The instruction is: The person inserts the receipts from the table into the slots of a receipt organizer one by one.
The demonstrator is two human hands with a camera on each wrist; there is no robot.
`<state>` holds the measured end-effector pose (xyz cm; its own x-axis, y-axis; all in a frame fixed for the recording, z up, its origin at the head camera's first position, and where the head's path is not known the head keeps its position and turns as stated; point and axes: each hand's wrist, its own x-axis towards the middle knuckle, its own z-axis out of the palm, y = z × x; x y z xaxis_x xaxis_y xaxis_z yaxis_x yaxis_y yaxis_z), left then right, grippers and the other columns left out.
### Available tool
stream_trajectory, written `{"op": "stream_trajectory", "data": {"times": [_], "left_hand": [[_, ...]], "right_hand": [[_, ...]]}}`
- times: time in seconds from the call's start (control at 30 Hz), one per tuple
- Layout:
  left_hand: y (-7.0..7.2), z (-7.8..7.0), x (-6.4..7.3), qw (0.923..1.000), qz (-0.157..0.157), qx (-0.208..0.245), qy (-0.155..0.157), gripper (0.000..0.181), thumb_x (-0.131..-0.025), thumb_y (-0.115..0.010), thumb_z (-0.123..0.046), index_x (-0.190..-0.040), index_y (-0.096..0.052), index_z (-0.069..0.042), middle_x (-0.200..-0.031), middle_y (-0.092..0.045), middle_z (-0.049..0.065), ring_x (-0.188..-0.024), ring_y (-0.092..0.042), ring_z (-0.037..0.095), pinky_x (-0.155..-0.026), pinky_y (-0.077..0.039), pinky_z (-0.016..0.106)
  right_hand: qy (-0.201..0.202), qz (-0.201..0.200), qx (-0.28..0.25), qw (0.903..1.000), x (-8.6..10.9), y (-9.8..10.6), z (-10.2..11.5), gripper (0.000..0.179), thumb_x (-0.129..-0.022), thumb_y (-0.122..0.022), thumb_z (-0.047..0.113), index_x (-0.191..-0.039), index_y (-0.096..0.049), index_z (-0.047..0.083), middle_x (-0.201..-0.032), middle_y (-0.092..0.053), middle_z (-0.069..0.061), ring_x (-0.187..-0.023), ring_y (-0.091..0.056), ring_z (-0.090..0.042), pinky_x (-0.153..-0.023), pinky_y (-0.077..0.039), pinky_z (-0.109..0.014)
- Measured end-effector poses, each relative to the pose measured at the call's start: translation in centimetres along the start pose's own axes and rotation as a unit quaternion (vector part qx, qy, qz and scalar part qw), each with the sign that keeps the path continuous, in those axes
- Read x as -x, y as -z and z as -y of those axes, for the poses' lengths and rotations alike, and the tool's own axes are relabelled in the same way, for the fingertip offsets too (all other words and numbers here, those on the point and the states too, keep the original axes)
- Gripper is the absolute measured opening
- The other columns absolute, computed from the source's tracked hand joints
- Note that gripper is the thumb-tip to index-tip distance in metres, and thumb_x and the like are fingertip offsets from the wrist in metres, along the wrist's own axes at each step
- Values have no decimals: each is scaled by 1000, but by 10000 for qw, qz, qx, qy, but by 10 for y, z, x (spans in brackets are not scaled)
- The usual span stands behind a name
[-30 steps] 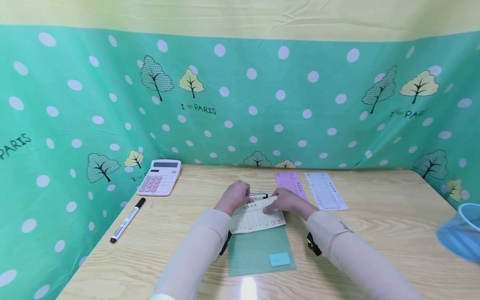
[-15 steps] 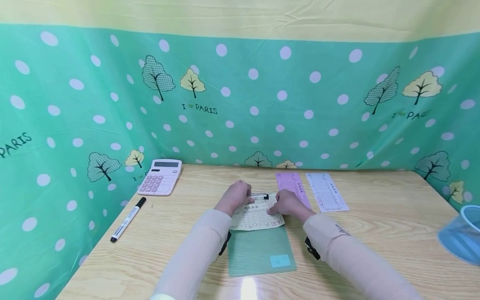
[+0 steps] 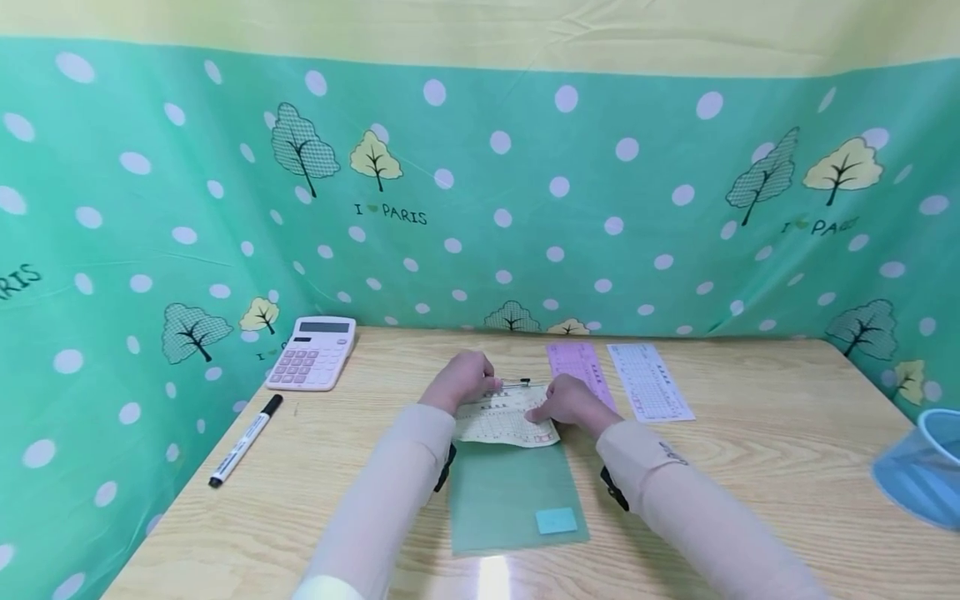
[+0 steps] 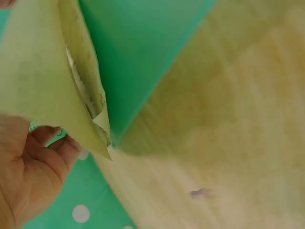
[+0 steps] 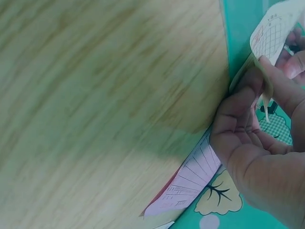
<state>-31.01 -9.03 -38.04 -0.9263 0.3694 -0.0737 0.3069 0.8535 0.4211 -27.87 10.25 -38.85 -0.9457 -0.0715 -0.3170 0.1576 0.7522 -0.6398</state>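
Note:
A green clipboard (image 3: 510, 492) with a blue label (image 3: 556, 521) lies on the table, its metal clip (image 3: 517, 384) at the far end. My left hand (image 3: 461, 379) grips at the left end of that clip, fingers curled over the top edge. Between thumb and fingers, my right hand (image 3: 573, 402) pinches the right side of a cream printed form (image 3: 498, 425). The form lies over the upper part of the board, and its near edge bows up. In the left wrist view more than one layer of paper (image 4: 38, 71) shows. My left fingertips are partly hidden.
A pink form (image 3: 581, 367) and a white form (image 3: 651, 382) lie behind my right hand. At the left are a pink calculator (image 3: 312, 354) and a black-capped marker (image 3: 246, 442). A blue mesh bin (image 3: 918, 471) stands at the right edge. A polka-dot curtain (image 3: 480, 208) surrounds the table.
The cream form has slid away from me, toward the clip, and its near edge now curves more. My right hand moved slightly with it; my left stays at the clip. The head view shifted a little.

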Motion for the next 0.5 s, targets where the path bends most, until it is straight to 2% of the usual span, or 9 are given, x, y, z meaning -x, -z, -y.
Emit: {"op": "stream_trajectory", "data": {"times": [0.17, 0.3, 0.5], "left_hand": [[8, -1, 0, 9999, 99, 37, 121, 33, -99, -69, -20, -72, -70, 0, -58, -46, -2, -58, -40, 11, -60, -36, 24], [8, -1, 0, 9997, 160, 107, 116, 30, -98, -69, -19, -73, -72, -4, -61, -53, -1, -60, -44, 11, -62, -40, 25], [4, 0, -2, 9998, 173, 42, 33, 28, -98, -70, -20, -74, -72, -6, -63, -56, -2, -61, -46, 11, -64, -43, 26]], "right_hand": [[-63, 76, -99, 9999, -1, 0, 3, 51, -85, -85, 22, -63, -40, 14, -59, -39, 2, -54, -35, -12, -52, -31, -25], [-96, 147, -190, 9997, -1, 2, 3, 41, -86, -81, 27, -71, -46, 11, -71, -46, -2, -64, -41, -15, -58, -36, -27], [-91, 203, -43, 9997, 1, -1, 4, 55, -81, -84, 43, -92, -48, 2, -81, -44, -8, -72, -42, -21, -64, -36, -31]]}}
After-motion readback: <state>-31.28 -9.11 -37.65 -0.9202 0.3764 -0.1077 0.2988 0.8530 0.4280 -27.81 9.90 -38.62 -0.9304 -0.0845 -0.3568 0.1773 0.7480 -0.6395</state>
